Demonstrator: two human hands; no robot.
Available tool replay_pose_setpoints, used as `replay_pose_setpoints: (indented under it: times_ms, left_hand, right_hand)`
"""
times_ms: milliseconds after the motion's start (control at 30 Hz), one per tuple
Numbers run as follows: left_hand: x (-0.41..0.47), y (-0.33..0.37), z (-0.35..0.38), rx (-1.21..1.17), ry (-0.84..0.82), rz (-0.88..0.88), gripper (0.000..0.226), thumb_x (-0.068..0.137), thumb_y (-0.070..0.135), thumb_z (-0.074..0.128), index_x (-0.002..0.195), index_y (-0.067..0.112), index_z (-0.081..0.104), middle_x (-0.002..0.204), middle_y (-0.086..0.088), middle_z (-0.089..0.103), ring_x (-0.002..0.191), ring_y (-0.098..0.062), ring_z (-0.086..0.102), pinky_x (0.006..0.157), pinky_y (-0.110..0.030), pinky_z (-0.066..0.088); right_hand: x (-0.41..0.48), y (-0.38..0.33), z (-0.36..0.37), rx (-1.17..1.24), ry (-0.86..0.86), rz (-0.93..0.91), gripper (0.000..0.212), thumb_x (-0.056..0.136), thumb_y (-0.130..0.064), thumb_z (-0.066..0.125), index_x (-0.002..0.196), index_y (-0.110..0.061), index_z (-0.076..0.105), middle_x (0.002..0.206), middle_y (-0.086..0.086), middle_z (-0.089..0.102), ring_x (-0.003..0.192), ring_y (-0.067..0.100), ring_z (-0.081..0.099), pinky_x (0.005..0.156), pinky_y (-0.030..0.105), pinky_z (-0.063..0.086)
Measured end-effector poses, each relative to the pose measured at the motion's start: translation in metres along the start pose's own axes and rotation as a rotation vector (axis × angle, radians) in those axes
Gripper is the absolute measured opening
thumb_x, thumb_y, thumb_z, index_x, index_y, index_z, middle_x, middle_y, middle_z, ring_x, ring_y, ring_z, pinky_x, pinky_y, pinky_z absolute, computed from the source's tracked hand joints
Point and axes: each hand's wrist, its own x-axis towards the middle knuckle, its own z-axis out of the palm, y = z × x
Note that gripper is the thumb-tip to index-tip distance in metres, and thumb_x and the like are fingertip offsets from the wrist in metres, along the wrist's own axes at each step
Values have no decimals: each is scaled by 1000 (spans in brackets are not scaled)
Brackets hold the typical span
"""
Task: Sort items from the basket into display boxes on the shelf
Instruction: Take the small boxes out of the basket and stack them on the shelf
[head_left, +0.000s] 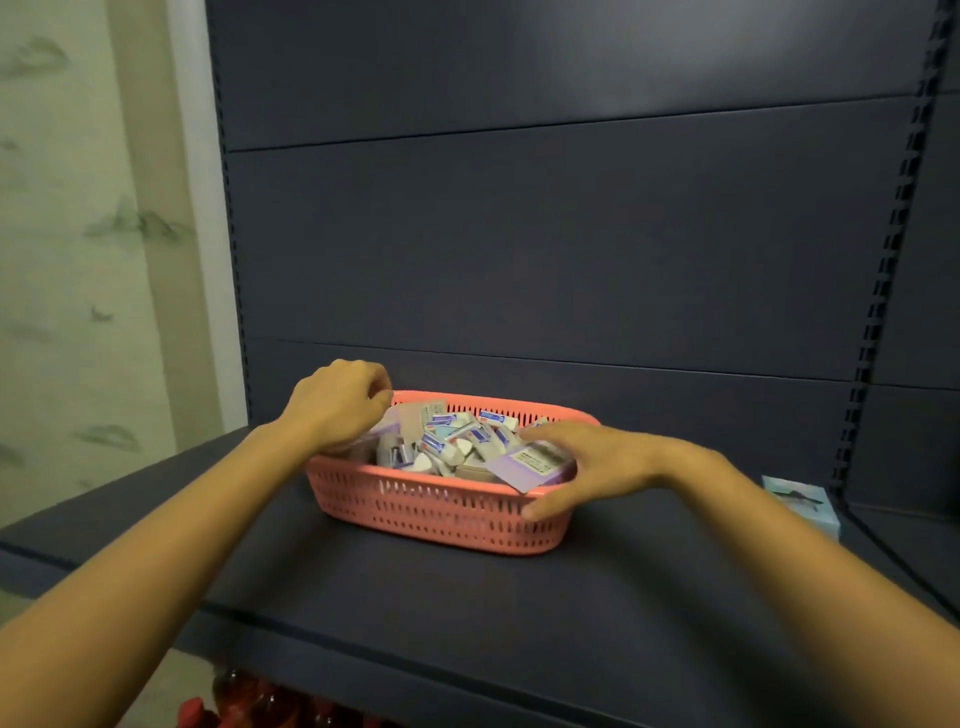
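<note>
A pink slotted basket (415, 504) stands on the dark shelf (467, 597), filled with several small white erasers in blue sleeves (447, 441) and flat purple boxes. My left hand (337, 405) hovers over the basket's left rear corner with its fingers curled down; a purple box edge (385, 429) shows under it, and whether the fingers hold it is hidden. My right hand (587, 462) is spread at the basket's right end. Its fingers reach over a purple box (524, 462) lying on the rim, and its thumb touches the basket's outer wall.
A light blue box (802, 506) stands on the shelf to the right, near a slotted upright (883, 291). The dark back panel (519, 234) rises behind the basket. Red items (249, 701) show below the shelf's front edge. A pale wall is at the left.
</note>
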Motion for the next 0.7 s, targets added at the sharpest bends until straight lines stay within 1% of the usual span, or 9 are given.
replay_pose_setpoints:
  times_ms: [100,200,267,333,433,533,600,633,700]
  left_hand:
    - [11,-29,-1,-12,-6,25,23,93,27,46,105,18,63,109,-3,67,97,-26,61,72,-31,42]
    - [20,-57,2,-42,-46,29,23,94,28,46,105,19,63,111,-2,67,93,-21,59,71,-31,41]
    - [26,-72,6,-49,-115,35,23,94,29,46,106,19,63,111,-1,66,90,-18,57,71,-31,42]
    - [32,-84,12,-70,-191,41,24,94,29,46,108,18,63,112,-1,66,93,-18,59,73,-32,46]
    - [41,-98,21,-133,-268,44,24,93,31,50,107,18,65,111,-3,67,96,-21,62,82,-36,52]
    - [48,-98,28,-197,-327,58,27,86,41,60,99,19,68,103,-1,69,91,-17,62,79,-31,51]
    - [51,-95,27,-148,-445,98,38,80,51,64,102,20,66,102,3,66,90,-15,61,76,-27,49]
    - [52,-93,25,-112,-521,122,46,77,56,64,107,20,64,106,4,65,93,-14,61,78,-26,50]
    - [54,-93,16,-84,-640,167,60,73,60,65,119,22,58,118,5,60,104,-14,58,90,-29,48]
  right_hand:
    - [9,-16,5,-63,6,57,89,74,-61,65,147,-29,25,154,-15,22,142,7,20,117,27,17]
    - [13,-24,-1,-13,-1,118,74,77,-60,61,142,-33,37,144,-20,35,132,3,33,111,23,24]
    - [16,-26,-5,180,38,140,48,84,-54,56,126,-32,57,131,-15,53,115,5,50,100,22,36]
    - [23,-26,-8,278,162,163,37,90,-46,52,109,-18,68,113,2,67,100,14,61,90,26,45]
    - [40,-30,-12,139,295,273,35,93,-41,50,89,-12,70,97,7,68,95,24,62,88,34,47]
    - [48,-37,-18,-43,421,363,36,91,-38,55,60,-20,58,77,2,61,83,23,56,74,32,43]
    - [53,-37,-20,-102,505,418,35,86,-39,60,58,-19,57,70,-1,59,82,25,55,69,31,41]
    - [55,-38,-21,-122,547,436,33,85,-41,61,62,-17,61,70,0,59,82,26,56,67,31,40]
    - [56,-41,-22,-137,640,451,32,84,-43,61,72,-14,66,76,4,62,81,28,57,66,31,40]
